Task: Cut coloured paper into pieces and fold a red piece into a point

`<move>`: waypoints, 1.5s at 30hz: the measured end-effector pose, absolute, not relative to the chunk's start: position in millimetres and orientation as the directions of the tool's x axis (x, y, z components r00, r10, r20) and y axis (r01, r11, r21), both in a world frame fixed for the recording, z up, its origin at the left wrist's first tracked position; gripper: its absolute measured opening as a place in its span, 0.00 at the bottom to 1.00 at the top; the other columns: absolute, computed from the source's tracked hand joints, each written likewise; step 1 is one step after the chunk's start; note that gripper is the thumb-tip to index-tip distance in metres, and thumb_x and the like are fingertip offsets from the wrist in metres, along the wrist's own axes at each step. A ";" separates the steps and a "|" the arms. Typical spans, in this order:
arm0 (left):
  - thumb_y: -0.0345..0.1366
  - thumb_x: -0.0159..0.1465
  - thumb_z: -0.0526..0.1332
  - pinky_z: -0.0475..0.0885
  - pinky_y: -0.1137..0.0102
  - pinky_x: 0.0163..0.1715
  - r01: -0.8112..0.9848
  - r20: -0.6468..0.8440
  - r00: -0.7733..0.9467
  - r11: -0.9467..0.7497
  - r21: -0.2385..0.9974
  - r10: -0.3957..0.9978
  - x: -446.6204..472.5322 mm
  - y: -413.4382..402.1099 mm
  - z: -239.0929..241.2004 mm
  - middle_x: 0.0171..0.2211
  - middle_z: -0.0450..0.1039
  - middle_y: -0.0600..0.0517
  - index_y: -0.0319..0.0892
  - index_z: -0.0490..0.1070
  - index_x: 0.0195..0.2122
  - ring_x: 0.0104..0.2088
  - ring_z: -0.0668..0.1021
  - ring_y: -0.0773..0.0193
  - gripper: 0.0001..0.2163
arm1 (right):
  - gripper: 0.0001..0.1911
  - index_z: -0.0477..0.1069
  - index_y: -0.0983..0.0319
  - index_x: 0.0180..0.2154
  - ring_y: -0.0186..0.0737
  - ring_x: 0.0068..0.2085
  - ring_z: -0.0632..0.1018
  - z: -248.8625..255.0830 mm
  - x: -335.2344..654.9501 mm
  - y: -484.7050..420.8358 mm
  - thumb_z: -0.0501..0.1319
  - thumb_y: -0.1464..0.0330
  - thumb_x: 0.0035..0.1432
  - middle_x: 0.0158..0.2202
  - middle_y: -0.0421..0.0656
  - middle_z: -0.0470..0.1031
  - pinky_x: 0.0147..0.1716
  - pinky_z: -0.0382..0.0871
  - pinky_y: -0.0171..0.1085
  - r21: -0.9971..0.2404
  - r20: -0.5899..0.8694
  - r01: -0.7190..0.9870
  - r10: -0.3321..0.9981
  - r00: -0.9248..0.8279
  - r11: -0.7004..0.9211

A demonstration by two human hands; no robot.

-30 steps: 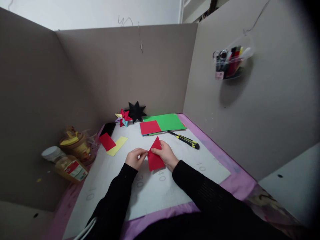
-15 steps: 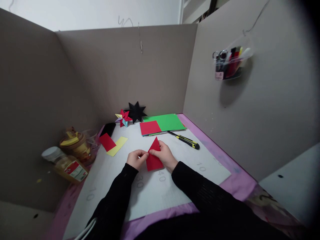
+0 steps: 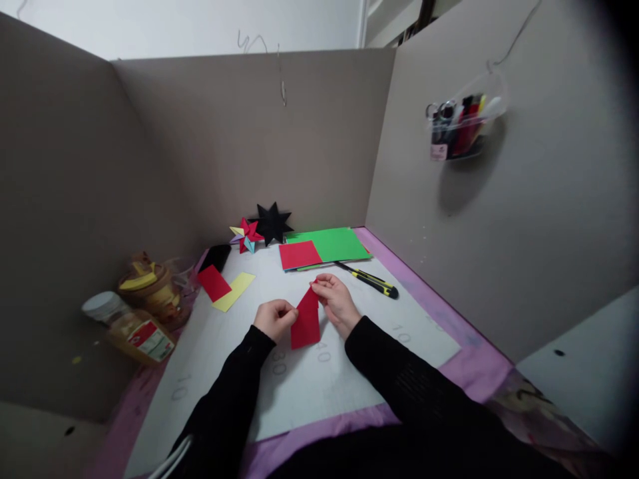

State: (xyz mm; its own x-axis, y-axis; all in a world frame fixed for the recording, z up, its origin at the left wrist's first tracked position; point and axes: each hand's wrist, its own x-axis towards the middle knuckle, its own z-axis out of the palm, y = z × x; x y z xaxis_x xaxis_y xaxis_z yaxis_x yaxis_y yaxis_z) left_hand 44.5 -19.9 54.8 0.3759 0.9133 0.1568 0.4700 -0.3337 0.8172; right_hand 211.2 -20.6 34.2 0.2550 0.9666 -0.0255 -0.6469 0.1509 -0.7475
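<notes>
A folded piece of red paper [image 3: 306,324] with a slanted top edge is held up between both hands, over the white sheet [image 3: 359,372]. My left hand [image 3: 275,319] pinches its left edge between thumb and bent fingers. At the paper's upper tip, my right hand [image 3: 337,303] is closed with thumb and fingertips on it. Left of the hands, a red paper rectangle [image 3: 214,283] overlaps a yellow paper strip [image 3: 235,291]. Beyond the hands lies a red paper square [image 3: 300,255] on green paper [image 3: 344,244].
A yellow-black utility knife [image 3: 372,279] lies at the right. Two paper stars, one multicoloured [image 3: 247,235] and one black [image 3: 273,223], stand at the back. On the left are a bottle [image 3: 142,334] and a brown pot [image 3: 150,289]. A clear holder [image 3: 462,126] hangs on the right panel.
My right hand has slid up from the paper's right side to its tip. The paper now shows a narrower shape with an upright right edge. My left hand has barely moved.
</notes>
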 end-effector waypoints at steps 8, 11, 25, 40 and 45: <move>0.39 0.51 0.58 0.60 0.75 0.21 0.452 0.157 0.386 -0.335 0.827 0.909 45.3 -20.6 55.5 0.16 0.66 0.55 0.38 0.68 0.18 0.20 0.65 0.70 0.10 | 0.20 0.65 0.61 0.31 0.29 0.27 0.72 33.1 209.1 -17.8 0.69 0.74 0.34 0.24 0.35 0.71 0.29 0.65 0.30 -0.700 -0.013 -0.686 0.958 0.287 0.196; 0.39 0.51 0.58 0.61 0.75 0.21 0.439 0.162 0.398 -0.342 0.831 0.903 44.8 -20.7 54.3 0.16 0.66 0.55 0.38 0.69 0.18 0.20 0.66 0.70 0.10 | 0.20 0.65 0.60 0.31 0.29 0.27 0.72 32.9 212.2 -15.5 0.69 0.73 0.33 0.25 0.35 0.71 0.30 0.65 0.31 -0.710 -0.016 -0.677 0.957 0.291 0.194; 0.41 0.51 0.59 0.63 0.75 0.22 0.432 0.212 0.299 -0.330 0.839 0.930 38.2 -16.5 62.1 0.16 0.68 0.55 0.38 0.70 0.19 0.20 0.68 0.69 0.11 | 0.15 0.66 0.63 0.25 0.30 0.24 0.68 36.4 210.0 -26.1 0.67 0.59 0.42 0.23 0.37 0.69 0.25 0.60 0.32 -0.941 0.095 -0.329 0.995 -0.034 0.079; 0.42 0.51 0.60 0.64 0.73 0.25 0.349 0.250 0.161 -0.292 0.891 0.955 25.1 -6.1 60.6 0.17 0.68 0.55 0.39 0.70 0.20 0.21 0.68 0.69 0.11 | 0.18 0.62 0.62 0.20 0.29 0.20 0.61 23.1 209.1 -28.5 0.60 0.55 0.50 0.17 0.34 0.62 0.21 0.53 0.31 -0.994 0.102 -0.038 0.992 -0.076 0.099; 0.42 0.50 0.61 0.65 0.73 0.26 0.306 0.251 0.071 -0.260 0.916 0.965 17.3 0.4 59.1 0.19 0.69 0.55 0.39 0.71 0.21 0.23 0.70 0.68 0.11 | 0.19 0.64 0.63 0.20 0.29 0.20 0.62 21.6 203.4 -33.1 0.60 0.55 0.50 0.17 0.35 0.64 0.21 0.53 0.31 -0.998 0.060 0.020 0.981 -0.185 0.065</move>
